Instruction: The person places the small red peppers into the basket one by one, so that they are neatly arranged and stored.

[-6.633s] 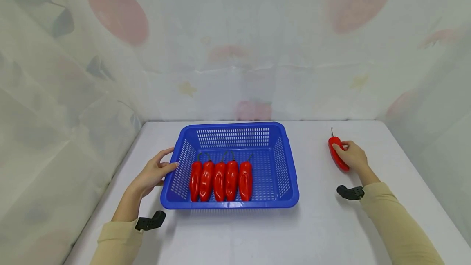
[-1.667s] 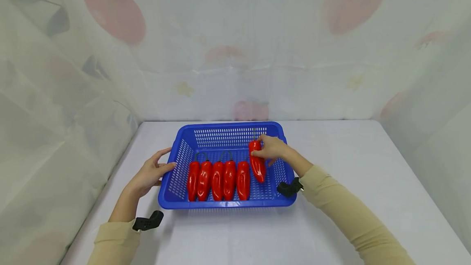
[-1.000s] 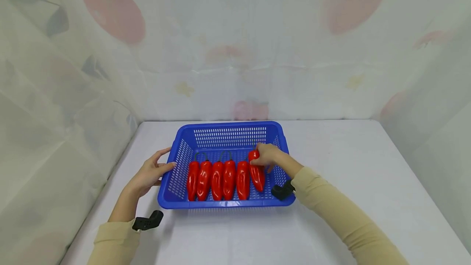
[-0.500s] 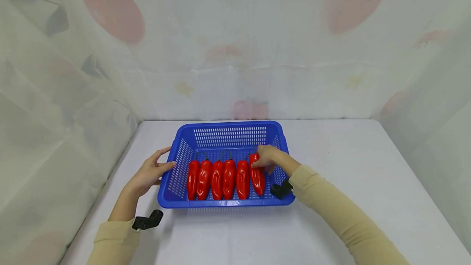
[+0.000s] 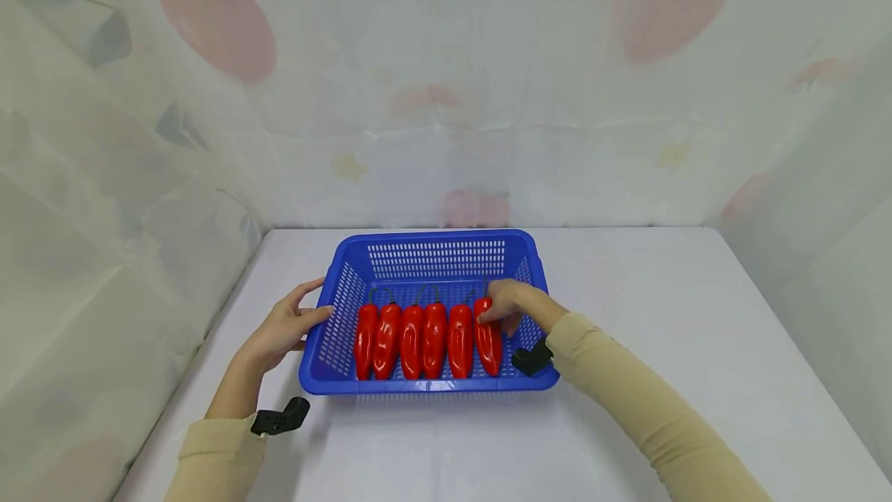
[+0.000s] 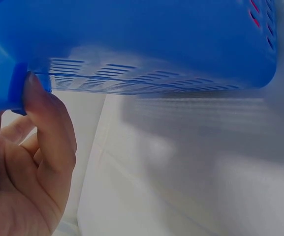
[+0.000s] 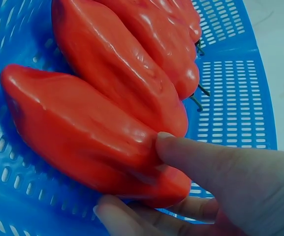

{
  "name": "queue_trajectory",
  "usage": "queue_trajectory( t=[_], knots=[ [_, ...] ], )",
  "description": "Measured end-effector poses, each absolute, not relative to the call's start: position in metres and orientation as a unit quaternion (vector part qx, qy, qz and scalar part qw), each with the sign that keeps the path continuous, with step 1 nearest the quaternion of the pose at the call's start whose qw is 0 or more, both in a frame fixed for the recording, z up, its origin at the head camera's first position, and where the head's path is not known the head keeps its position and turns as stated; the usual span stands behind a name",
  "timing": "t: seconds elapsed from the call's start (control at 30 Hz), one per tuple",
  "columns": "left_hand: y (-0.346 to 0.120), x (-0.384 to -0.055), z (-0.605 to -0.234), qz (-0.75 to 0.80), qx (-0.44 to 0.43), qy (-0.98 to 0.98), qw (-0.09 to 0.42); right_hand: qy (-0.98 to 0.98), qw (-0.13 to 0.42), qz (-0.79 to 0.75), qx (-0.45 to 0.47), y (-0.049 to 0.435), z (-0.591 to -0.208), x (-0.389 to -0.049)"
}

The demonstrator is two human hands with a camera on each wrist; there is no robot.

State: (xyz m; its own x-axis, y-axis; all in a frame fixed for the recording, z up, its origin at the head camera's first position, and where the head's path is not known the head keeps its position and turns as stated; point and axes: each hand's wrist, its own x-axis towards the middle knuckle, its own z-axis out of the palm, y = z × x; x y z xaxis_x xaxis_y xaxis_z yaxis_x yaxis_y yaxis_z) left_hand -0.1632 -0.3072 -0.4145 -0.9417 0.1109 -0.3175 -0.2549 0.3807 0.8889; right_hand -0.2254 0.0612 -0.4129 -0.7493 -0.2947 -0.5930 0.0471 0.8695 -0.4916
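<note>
A blue perforated plastic basket (image 5: 432, 386) holds several glossy red chili peppers (image 5: 412, 341) in a row, stems toward the back. My left hand (image 5: 282, 329) grips the basket's left rim; in the left wrist view its fingers (image 6: 53, 132) curl up against the rim from outside. Inside the basket, my right hand (image 5: 511, 302) pinches the rightmost red chili pepper (image 5: 489, 347) near its stem end. In the right wrist view the thumb (image 7: 191, 157) presses on this pepper (image 7: 82, 132) while other fingers are at its far side. It lies alongside its neighbour, tip toward the front.
The basket stands on a white-covered table (image 5: 641, 308), in front of a pale curtain (image 5: 432, 99) with a faded fruit print. Another curtain hangs along the left side. Black wrist cameras (image 5: 282, 417) sit below both hands.
My right hand has carried the pepper from the table's right side into the basket, then lowered it toward the front beside the row. My left hand has stayed on the rim.
</note>
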Motion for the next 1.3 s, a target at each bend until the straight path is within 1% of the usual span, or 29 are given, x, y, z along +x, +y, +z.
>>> queue_trajectory(
  t=[0.2,0.5,0.8,1.0,1.17,1.3],
  knots=[
    [-0.306,-0.163,-0.413,0.561,-0.047,0.809,0.169,0.898,0.361,-0.241,-0.069,0.062,-0.412,-0.224],
    [-0.294,-0.155,-0.393,0.56,-0.04,0.81,0.17,0.892,0.379,-0.23,-0.09,0.063,-0.409,-0.222],
    [-0.305,-0.162,-0.411,0.56,-0.045,0.81,0.167,0.887,0.389,-0.23,-0.096,0.064,-0.407,-0.222],
    [-0.304,-0.161,-0.409,0.559,-0.047,0.81,0.168,0.894,0.376,-0.225,-0.097,0.065,-0.4,-0.224],
    [-0.298,-0.158,-0.4,0.561,-0.046,0.809,0.169,0.899,0.355,-0.233,-0.104,0.067,-0.395,-0.225],
    [-0.3,-0.159,-0.404,0.56,-0.044,0.811,0.165,0.903,0.33,-0.249,-0.118,0.07,-0.391,-0.225]
  ],
)
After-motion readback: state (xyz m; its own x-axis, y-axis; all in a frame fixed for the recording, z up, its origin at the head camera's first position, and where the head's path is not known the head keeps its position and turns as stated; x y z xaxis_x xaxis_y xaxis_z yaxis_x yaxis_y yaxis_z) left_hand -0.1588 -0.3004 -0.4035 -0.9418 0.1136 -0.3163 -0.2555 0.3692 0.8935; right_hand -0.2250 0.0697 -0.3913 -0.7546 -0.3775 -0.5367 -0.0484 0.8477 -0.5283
